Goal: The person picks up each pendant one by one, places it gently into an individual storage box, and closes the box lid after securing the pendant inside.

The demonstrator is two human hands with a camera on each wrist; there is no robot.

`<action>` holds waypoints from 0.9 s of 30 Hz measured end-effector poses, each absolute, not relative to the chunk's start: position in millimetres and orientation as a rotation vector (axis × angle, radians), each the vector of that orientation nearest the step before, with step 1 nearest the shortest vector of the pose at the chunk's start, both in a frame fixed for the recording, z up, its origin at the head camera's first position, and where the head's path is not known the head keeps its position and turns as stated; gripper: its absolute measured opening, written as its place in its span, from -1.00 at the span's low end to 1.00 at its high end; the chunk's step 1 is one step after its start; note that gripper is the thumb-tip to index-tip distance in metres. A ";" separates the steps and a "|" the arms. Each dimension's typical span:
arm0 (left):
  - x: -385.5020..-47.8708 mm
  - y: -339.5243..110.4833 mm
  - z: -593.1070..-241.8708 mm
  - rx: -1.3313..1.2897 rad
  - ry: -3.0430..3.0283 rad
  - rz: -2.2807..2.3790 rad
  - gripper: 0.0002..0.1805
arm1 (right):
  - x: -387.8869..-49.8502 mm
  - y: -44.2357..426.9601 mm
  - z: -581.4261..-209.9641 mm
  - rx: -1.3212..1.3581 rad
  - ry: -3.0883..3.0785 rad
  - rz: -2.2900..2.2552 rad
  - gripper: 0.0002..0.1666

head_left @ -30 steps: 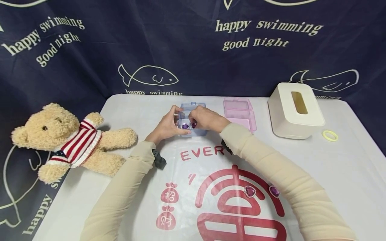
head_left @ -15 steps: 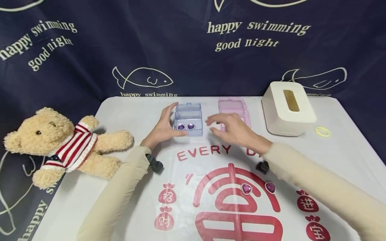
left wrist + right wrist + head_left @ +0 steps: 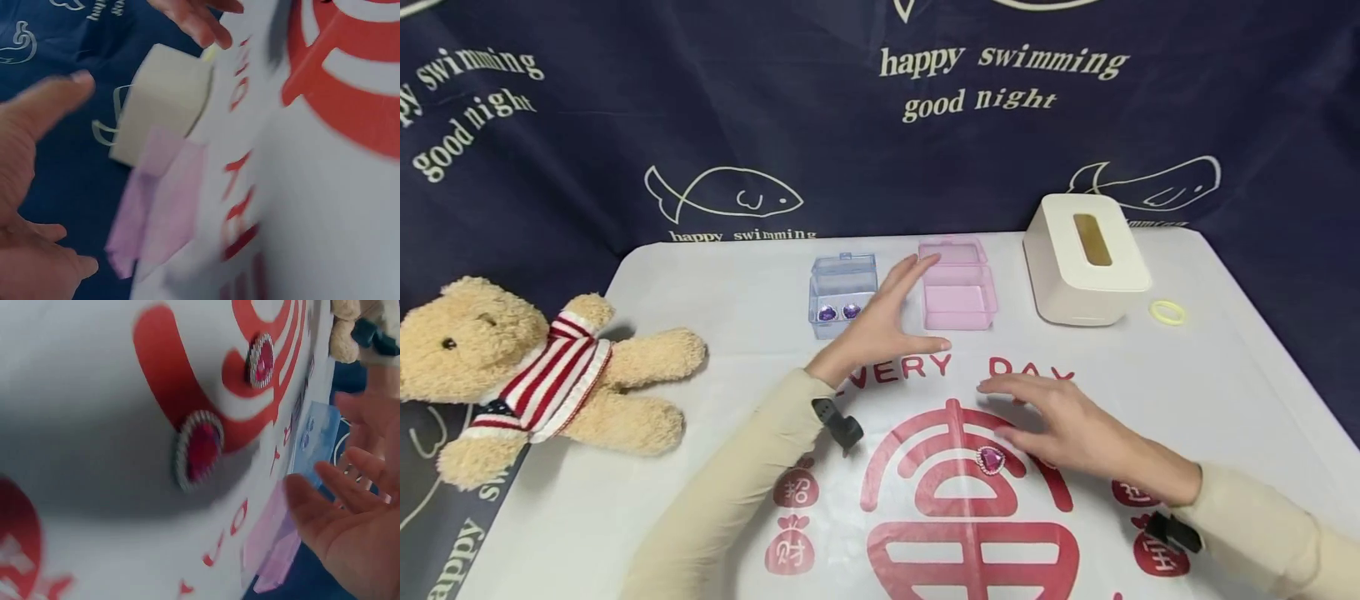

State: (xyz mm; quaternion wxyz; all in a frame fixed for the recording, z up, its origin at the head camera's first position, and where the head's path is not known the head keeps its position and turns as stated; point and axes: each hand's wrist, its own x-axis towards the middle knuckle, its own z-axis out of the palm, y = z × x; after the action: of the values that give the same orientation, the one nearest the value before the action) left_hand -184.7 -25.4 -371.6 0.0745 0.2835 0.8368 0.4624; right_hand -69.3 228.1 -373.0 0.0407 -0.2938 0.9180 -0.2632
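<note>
My left hand (image 3: 883,321) is spread above the table between two lidded plastic boxes and holds nothing. It partly covers the clear blue box (image 3: 824,287), whose lid stands up and which has two purple heart gems (image 3: 827,313) inside. To the right, the clear pink box (image 3: 958,308) also has its lid up. My right hand (image 3: 1075,429), fingers loosely extended, hovers over the printed table near a heart gem (image 3: 991,460) with a beaded edge. A second loose gem (image 3: 201,450) shows in the right wrist view; the right hand hides it in the head view.
A plush bear (image 3: 550,367) in a striped sweater lies at the left. At the back right stands a white tissue box (image 3: 1086,267), with a yellow ring (image 3: 1168,312) beside it. A dark blue curtain (image 3: 842,100) hangs behind the table.
My left hand has let go of the blue box and moved right, toward the pink one. The right hand has left the blue box and come down to the loose gems.
</note>
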 end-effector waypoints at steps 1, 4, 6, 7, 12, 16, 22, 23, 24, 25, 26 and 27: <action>-185.8 -19.2 -376.2 0.852 2.504 1.378 0.17 | -65.2 228.0 -375.0 -0.913 2.798 -0.800 -0.38; -189.4 -3.8 -391.1 0.815 2.493 1.354 0.23 | -53.8 227.2 -382.3 -0.995 2.783 -0.803 -0.29; -192.2 4.1 -400.2 0.765 2.505 1.349 0.27 | -47.7 226.3 -388.5 -1.109 2.793 -0.818 -0.29; -193.9 7.4 -404.2 0.732 2.519 1.352 0.29 | -45.1 225.6 -391.5 -1.163 2.803 -0.814 -0.29; -204.3 19.5 -415.4 0.601 2.591 1.451 0.33 | -35.5 223.6 -402.2 -1.291 2.870 -0.695 -0.30; -213.7 23.7 -421.6 0.570 2.572 1.533 0.29 | -31.8 222.1 -406.4 -1.274 2.896 -0.613 -0.36; -222.7 20.3 -433.3 0.438 2.511 1.627 0.14 | -34.9 218.9 -409.9 -1.353 2.870 -0.663 -0.63; -223.2 19.5 -434.7 0.431 2.506 1.637 0.13 | -35.4 218.5 -410.2 -1.359 2.866 -0.669 -0.66; -223.6 19.0 -435.6 0.429 2.497 1.652 0.11 | -35.9 218.2 -410.4 -1.362 2.863 -0.669 -0.68; -223.8 18.7 -436.3 0.430 2.492 1.660 0.10 | -36.1 218.1 -410.5 -1.361 2.864 -0.668 -0.68; -223.9 18.8 -436.8 0.436 2.483 1.668 0.09 | -36.2 218.2 -410.6 -1.358 2.864 -0.670 -0.68; -224.0 19.2 -437.1 0.442 2.471 1.678 0.08 | -36.2 218.4 -410.7 -1.358 2.865 -0.669 -0.68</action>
State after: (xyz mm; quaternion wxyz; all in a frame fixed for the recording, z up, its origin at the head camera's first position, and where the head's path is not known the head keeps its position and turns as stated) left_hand -224.0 19.2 -437.1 0.0609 0.1460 0.8169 0.5547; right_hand -36.2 218.4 -410.7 -0.0493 -0.4187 0.8830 -0.2062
